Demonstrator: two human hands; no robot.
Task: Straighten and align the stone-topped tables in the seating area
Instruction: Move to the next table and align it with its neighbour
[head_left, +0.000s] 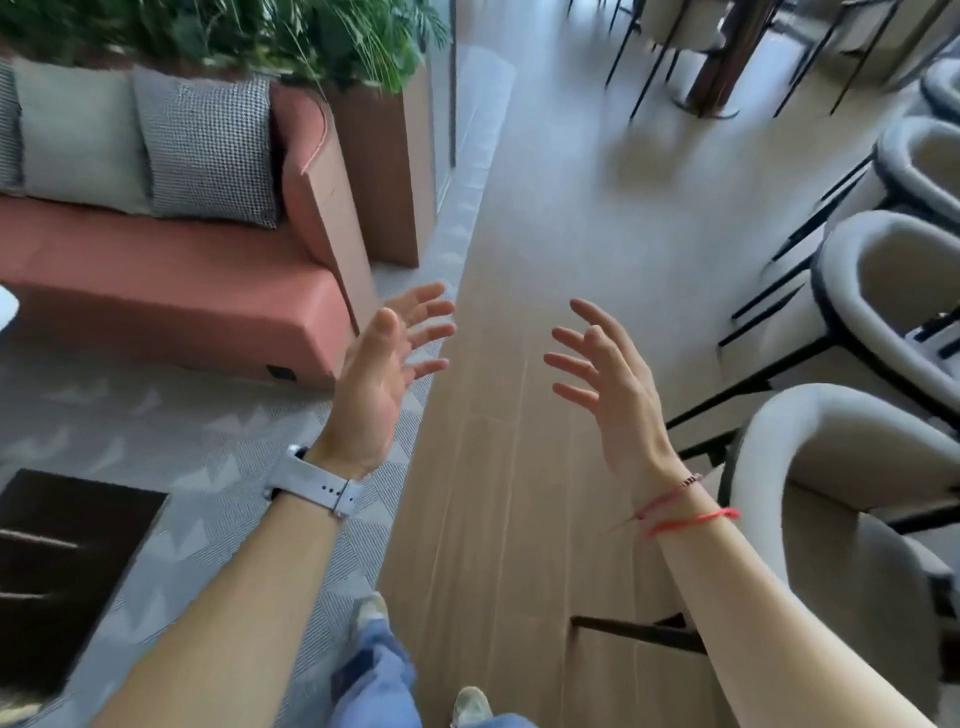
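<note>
1. Looking down, I see a dark veined table (62, 571) corner lower left on the rug (208, 441), near the pink sofa (182, 291).
2. Left grip (379, 374) fingers spread, holding nothing.
3. Right grip (618, 395) same, beside pale chairs (857, 234).

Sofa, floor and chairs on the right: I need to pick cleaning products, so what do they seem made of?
Sofa: matte terracotta fabric, probably woven upholstery; no shine, soft rounded edges.
Floor: pale wood or wood-look planks, satin; long seams and grain lines.
Chairs: cream nubby fabric shells with dark piping on thin black legs, likely metal.
</note>
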